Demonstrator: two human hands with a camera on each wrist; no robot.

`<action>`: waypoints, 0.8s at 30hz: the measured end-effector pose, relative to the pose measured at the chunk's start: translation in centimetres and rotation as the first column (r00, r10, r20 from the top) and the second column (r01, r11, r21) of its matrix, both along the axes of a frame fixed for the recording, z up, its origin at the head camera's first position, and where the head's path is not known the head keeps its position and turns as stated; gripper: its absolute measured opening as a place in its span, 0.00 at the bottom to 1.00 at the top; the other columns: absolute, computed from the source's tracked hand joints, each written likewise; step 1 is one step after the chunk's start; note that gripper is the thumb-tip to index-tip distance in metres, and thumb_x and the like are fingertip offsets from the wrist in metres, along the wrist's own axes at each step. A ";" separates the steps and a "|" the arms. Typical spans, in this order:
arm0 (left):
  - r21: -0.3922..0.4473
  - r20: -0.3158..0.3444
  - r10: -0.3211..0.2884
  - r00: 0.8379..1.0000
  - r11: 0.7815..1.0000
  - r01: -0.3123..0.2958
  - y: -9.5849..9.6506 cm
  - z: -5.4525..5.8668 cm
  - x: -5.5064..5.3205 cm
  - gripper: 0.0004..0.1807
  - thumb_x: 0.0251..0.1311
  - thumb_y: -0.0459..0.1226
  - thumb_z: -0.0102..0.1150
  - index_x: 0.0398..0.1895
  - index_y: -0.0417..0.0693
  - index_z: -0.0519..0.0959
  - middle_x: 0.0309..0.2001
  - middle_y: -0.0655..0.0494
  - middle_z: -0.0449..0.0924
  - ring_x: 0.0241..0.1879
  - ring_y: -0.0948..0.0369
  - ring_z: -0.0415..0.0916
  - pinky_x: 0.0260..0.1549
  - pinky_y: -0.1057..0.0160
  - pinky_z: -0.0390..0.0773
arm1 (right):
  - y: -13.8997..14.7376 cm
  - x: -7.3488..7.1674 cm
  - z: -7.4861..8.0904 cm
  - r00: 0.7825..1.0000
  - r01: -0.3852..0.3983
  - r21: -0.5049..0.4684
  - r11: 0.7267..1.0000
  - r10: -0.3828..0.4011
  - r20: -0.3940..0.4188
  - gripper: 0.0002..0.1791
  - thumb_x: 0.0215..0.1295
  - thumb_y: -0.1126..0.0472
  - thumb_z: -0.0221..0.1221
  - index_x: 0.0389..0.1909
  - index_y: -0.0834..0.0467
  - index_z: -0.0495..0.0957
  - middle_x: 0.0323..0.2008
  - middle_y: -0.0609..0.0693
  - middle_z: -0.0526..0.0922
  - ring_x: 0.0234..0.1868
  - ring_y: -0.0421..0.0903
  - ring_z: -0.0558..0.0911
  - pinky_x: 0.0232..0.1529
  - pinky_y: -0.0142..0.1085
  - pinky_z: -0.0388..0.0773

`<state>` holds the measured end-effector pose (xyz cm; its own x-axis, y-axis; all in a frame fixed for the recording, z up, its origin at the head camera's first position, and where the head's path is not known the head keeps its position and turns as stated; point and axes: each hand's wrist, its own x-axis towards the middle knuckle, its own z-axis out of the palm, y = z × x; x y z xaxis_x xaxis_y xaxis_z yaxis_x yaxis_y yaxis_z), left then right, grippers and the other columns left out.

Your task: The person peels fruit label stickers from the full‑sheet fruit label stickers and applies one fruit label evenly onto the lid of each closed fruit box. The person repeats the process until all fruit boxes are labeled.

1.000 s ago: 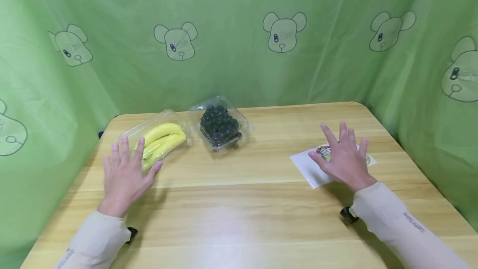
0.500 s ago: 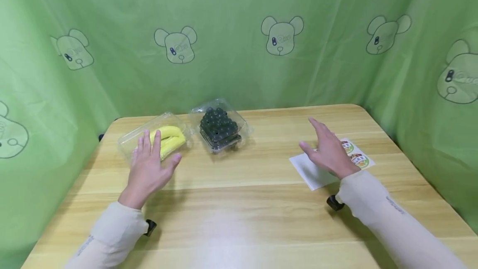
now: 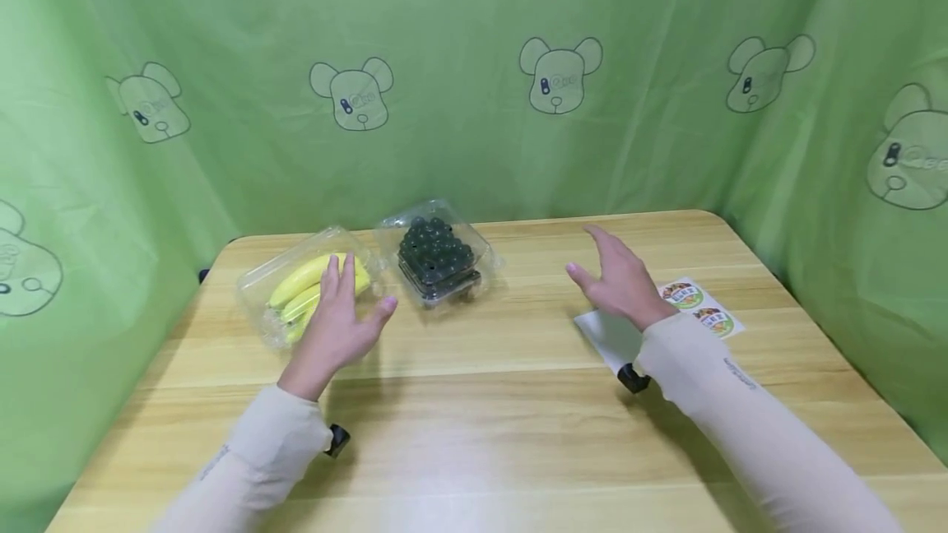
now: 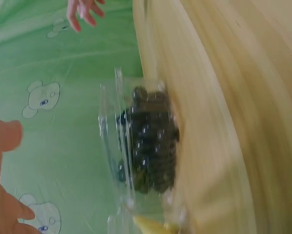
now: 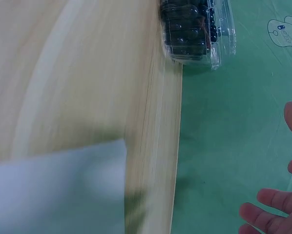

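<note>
Clear plastic clamshell box of dark round berries (image 3: pixel 437 253) sits at about 11 o'clock on the pale wooden bench (image 3: pixel 474 434), its lid closed, near the far edge. Just beside it, at 10 o'clock, lies a second clear plastic clamshell box holding yellow bananas (image 3: pixel 304 286); the two boxes look close enough to touch at their corners, though that cannot be told for sure.

The person's left hand (image 3: pixel 336 327) hovers over the near right end of the banana box, grip wide and holding nothing, fingers straight and thumb pointing toward the berry box. The right hand (image 3: pixel 618 278) is raised above the bench at about 2 o'clock, grip also wide and holding nothing, fingers spread and pointing toward the berry box, well apart from it.

Under and behind the right wrist lies a white paper sheet (image 3: pixel 611 336) carrying two round multicoloured stickers (image 3: pixel 699 308); their print is too small to read. Both arms wear beige sleeves (image 3: pixel 741 426); the small lettering on them is illegible.

A green curtain printed with outlined bear heads (image 3: pixel 559 76) surrounds the bench on three sides. The left wrist view shows the berry box (image 4: pixel 153 141) blurred.
</note>
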<state>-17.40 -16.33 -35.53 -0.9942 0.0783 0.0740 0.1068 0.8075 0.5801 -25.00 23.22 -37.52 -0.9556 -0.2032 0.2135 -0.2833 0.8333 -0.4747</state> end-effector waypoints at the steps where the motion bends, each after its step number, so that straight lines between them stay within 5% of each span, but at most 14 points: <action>1: 0.017 0.009 0.003 1.000 1.000 -0.003 0.3 0.0 -0.1 0.55 0.61 0.68 0.42 0.77 0.49 0.29 0.75 0.46 0.19 0.73 0.38 0.33 0.63 0.33 0.50 | -0.2 -0.2 0.0 1.000 -0.006 -0.008 1.000 0.006 0.004 0.41 0.71 0.44 0.50 0.75 0.61 0.47 0.71 0.67 0.55 0.70 0.66 0.55 0.68 0.61 0.50; 5: 0.078 0.036 0.011 0.999 0.997 -0.013 1.5 -0.1 -0.2 0.56 0.62 0.64 0.50 0.77 0.49 0.29 0.76 0.45 0.22 0.70 0.34 0.42 0.64 0.34 0.52 | -1.0 -1.0 -0.1 1.000 -0.023 -0.044 0.999 0.024 0.017 0.40 0.72 0.45 0.50 0.75 0.60 0.48 0.70 0.67 0.57 0.69 0.66 0.57 0.67 0.62 0.53; 15: 0.173 0.049 0.025 0.998 0.984 -0.033 4.4 -1.0 -0.7 0.58 0.60 0.65 0.52 0.77 0.46 0.32 0.77 0.44 0.30 0.73 0.41 0.38 0.69 0.43 0.45 | -2.5 -2.1 -0.2 0.997 -0.051 -0.105 0.993 0.057 0.052 0.35 0.72 0.48 0.52 0.71 0.62 0.56 0.68 0.64 0.63 0.64 0.64 0.66 0.64 0.58 0.62; 20: 0.271 0.080 0.077 0.994 0.958 -0.096 6.1 -1.6 -0.8 0.56 0.61 0.60 0.56 0.77 0.46 0.33 0.77 0.43 0.33 0.73 0.42 0.38 0.70 0.44 0.44 | -3.1 -2.7 -0.4 0.991 -0.074 -0.175 0.982 0.091 0.093 0.33 0.73 0.50 0.51 0.71 0.62 0.55 0.66 0.65 0.65 0.64 0.64 0.66 0.64 0.57 0.63; 24: 0.374 0.086 0.117 0.989 0.916 -0.141 7.4 -2.3 -0.7 0.55 0.62 0.54 0.59 0.77 0.46 0.33 0.76 0.42 0.36 0.73 0.41 0.41 0.69 0.43 0.45 | -3.6 -3.4 -0.7 0.985 -0.079 -0.218 0.973 0.110 0.133 0.33 0.73 0.51 0.51 0.71 0.62 0.54 0.66 0.65 0.66 0.65 0.63 0.65 0.65 0.57 0.61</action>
